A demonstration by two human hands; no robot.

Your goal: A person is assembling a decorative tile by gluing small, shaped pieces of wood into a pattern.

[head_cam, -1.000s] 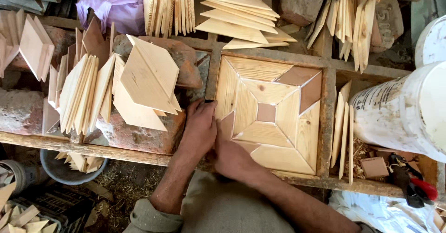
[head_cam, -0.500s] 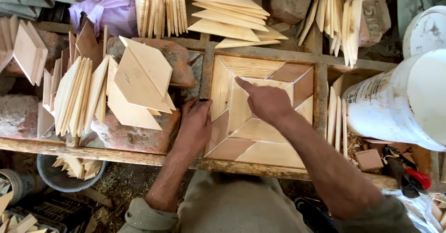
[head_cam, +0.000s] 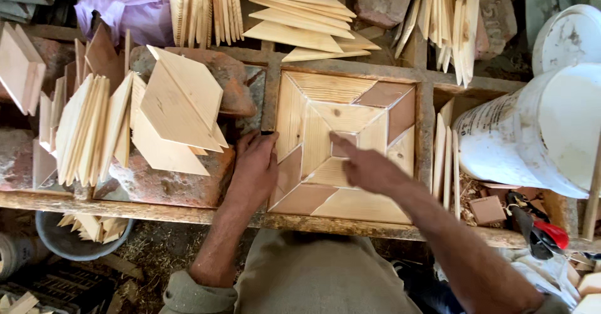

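Observation:
A square panel of fitted wooden pieces (head_cam: 325, 101), pale and reddish-brown, lies in a wooden frame (head_cam: 426, 126) on the bench. My left hand (head_cam: 255, 167) rests flat against the panel's left edge, fingers spread. My right hand (head_cam: 369, 167) lies on the panel with the forefinger stretched out, its tip touching the small square centre piece (head_cam: 343, 145). Neither hand holds anything.
Stacks of cut diamond-shaped and triangular wood pieces (head_cam: 178, 104) lean on bricks (head_cam: 169, 182) at left and lie at the back (head_cam: 300, 16). A white bucket (head_cam: 532, 129) stands at right, thin slats (head_cam: 443, 154) beside it. A red-handled tool (head_cam: 541, 232) lies at lower right.
My right hand went from the panel's lower left up to its top, then came back down to the centre. The left hand stayed at the panel's left edge.

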